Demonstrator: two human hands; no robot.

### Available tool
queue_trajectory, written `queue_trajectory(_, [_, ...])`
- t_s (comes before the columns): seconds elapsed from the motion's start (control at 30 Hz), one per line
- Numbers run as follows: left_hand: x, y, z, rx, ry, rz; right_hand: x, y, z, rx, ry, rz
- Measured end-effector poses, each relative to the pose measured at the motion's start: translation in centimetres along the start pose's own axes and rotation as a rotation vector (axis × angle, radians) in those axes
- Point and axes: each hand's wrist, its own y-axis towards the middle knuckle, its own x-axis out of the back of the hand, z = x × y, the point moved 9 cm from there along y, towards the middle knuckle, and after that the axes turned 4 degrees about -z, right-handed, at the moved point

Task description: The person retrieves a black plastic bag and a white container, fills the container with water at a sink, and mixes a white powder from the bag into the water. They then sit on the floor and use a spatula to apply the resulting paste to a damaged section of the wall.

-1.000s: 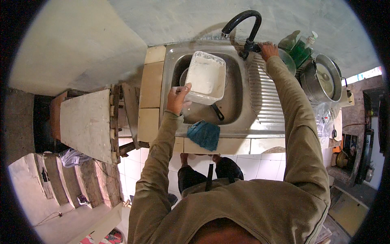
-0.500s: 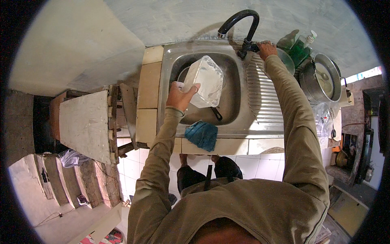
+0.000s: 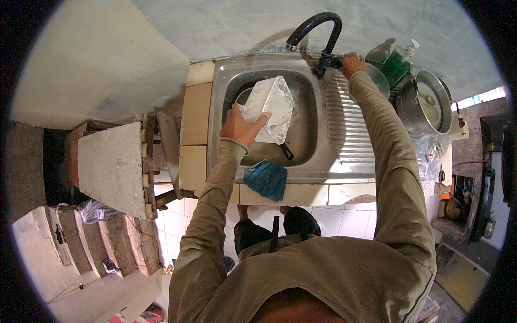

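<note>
Though two hands (image 3: 240, 127), one tub (image 3: 278, 110)

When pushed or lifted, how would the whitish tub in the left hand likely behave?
The tub is probably light, since the left hand alone holds it tilted. It seems fairly stiff, its boxy walls showing no obvious bend.

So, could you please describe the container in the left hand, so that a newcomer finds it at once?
Find the steel sink by the curved black faucet. Over its basin, the left hand grips a tilted whitish container. Its boxy shape and pale colour set it apart from the round grey pot at the right.
</note>
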Motion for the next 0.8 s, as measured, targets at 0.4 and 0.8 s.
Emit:
queue_trajectory(0.4, [-0.1,-0.1,-0.9,-0.039,0.055,-0.011,-1.6,1.1,-0.7,0.023,-0.056,-0.049])
queue_trajectory(0.8, [0.1,-0.2,-1.4,-0.067,0.067,-0.048,-1.4,0.9,-0.4,0.041,-0.091,-0.073])
